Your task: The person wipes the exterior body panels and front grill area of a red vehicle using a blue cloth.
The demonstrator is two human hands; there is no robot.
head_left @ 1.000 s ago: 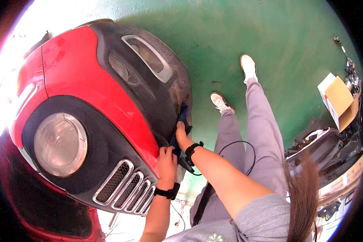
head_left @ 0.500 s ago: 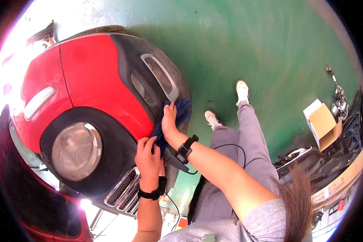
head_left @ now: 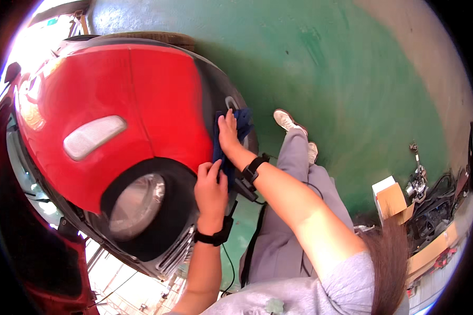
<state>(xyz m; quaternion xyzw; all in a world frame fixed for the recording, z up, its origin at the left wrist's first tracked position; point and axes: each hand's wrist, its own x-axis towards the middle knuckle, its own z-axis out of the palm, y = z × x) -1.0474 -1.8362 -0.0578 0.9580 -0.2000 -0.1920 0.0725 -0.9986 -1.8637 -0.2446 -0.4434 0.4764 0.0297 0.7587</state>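
A dark blue cloth [head_left: 243, 122] lies against the dark bumper [head_left: 213, 86] of a red car [head_left: 169, 100]. My right hand [head_left: 230, 134] rests flat on the cloth, fingers stretched out, with cloth showing on both sides of it. Nearer to me, my left hand [head_left: 211, 190] is at the cloth's near end by the edge of the red panel. Its fingers are apart and slightly bent; their contact with the cloth is partly hidden. Both wrists wear black straps with small devices, and a black cable hangs from them.
Left of my hands are the round headlight [head_left: 136, 206], a clear lamp [head_left: 94, 137] and the grille [head_left: 176, 252]. The raised dark red hood [head_left: 31, 247] fills the lower left. An open cardboard box [head_left: 391, 199] and car parts [head_left: 431, 223] lie right on the green floor [head_left: 341, 94].
My viewpoint has shifted, showing more of the red panel. My feet have stepped, the left now farther forward. Both hands and the cloth sit farther up beside the bumper's lamp opening.
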